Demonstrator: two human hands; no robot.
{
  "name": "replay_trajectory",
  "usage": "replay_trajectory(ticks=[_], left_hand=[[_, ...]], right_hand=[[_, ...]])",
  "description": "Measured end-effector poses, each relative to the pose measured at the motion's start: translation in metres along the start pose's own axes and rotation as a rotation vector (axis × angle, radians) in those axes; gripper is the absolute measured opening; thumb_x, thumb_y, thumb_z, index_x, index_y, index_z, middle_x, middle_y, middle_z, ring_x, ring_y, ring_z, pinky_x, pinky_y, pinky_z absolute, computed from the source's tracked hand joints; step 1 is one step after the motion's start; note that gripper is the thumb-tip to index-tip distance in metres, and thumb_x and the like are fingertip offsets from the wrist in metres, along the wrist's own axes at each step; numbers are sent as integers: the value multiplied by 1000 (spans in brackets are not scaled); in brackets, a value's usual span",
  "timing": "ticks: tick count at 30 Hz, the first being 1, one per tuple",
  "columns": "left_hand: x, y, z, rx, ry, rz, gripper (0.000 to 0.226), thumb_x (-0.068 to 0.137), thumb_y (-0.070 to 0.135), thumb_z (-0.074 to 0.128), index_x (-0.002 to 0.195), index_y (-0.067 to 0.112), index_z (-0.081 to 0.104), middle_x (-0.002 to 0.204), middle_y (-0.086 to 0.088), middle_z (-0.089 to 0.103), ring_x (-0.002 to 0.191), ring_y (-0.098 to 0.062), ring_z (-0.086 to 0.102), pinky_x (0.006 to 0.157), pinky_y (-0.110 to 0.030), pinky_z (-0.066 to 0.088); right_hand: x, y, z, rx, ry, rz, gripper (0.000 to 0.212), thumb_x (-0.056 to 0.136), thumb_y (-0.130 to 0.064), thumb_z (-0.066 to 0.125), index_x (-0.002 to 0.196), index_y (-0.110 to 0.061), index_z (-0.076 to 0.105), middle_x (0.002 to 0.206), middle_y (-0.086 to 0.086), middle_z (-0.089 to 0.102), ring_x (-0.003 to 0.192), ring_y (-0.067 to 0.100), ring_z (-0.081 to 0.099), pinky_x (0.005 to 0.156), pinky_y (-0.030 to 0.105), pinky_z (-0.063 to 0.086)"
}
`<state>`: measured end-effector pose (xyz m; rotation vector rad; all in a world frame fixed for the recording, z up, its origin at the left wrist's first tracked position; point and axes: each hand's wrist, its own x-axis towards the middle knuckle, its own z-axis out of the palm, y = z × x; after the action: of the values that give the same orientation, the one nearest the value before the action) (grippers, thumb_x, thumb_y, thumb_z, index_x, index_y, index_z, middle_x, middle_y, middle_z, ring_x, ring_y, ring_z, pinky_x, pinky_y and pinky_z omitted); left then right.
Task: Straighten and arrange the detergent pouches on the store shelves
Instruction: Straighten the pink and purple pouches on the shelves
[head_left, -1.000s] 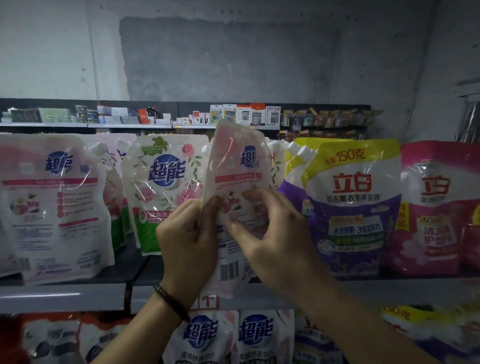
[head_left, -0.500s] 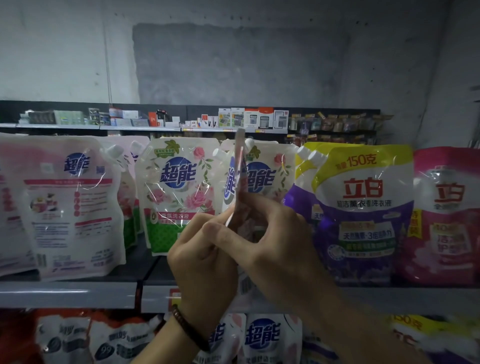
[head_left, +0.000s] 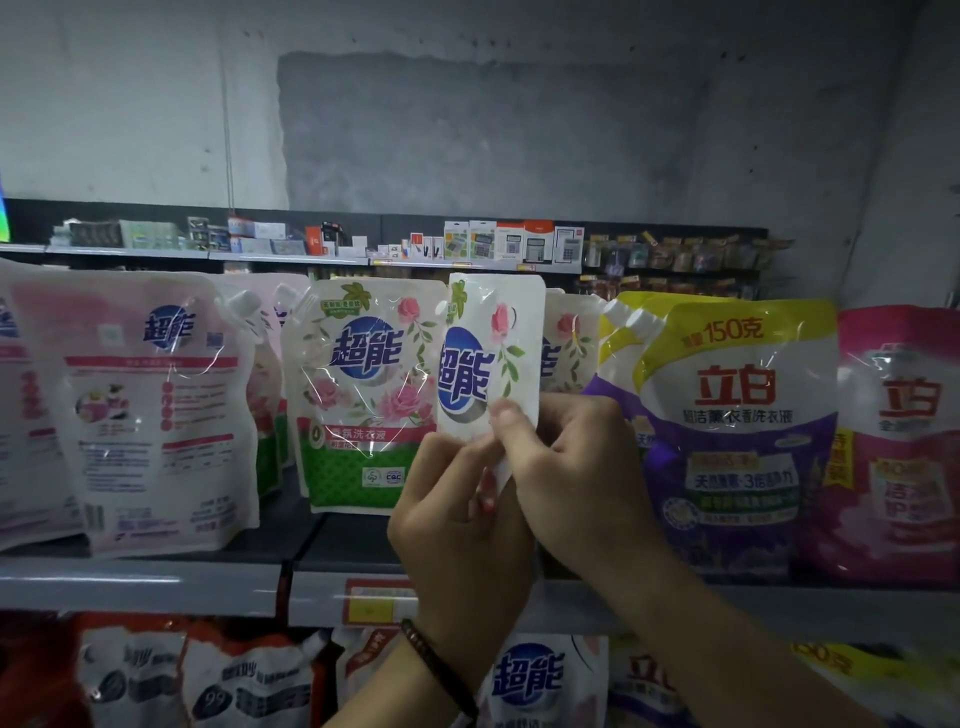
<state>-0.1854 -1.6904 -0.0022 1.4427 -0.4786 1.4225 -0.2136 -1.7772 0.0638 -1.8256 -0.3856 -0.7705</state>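
I hold a white rose-print detergent pouch upright in front of the shelf, its blue-logo front now partly toward me. My left hand grips its lower left side; my right hand pinches its lower right edge. To its left stands a matching rose pouch with a green base. Another rose pouch stands behind, mostly hidden. A purple and yellow pouch stands to the right, a magenta pouch beyond it. Pale pink pouches fill the left.
The grey shelf edge runs across below the pouches, with a price tag under my hands. More pouches fill the lower shelf. A far shelf carries small boxed goods against a grey wall.
I have turned the held pouch about its upright axis: its back label faced me, then it was edge-on, and its printed front now shows. Both hands stayed on its lower part.
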Motion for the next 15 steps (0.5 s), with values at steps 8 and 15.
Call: replay_trajectory(ticks=[8,15], left_hand=[[-8,2,1,-131,-245,-122,59,84,21,78,142,23,67,107,5,56,82,-14,64,63,-29,55],[17,-23,-12,-179,-145,-367,17,96,29,62,112,31,59,108,1,64,80,-23,68,61,-42,60]], right_hand=[[17,18,-6,58,91,56,24,106,-23,63,89,-11,75,77,0,77,69,8,75,57,20,58],[18,30,-12,128,106,76,25,107,-31,61,85,-25,73,67,15,66,57,34,64,51,58,56]])
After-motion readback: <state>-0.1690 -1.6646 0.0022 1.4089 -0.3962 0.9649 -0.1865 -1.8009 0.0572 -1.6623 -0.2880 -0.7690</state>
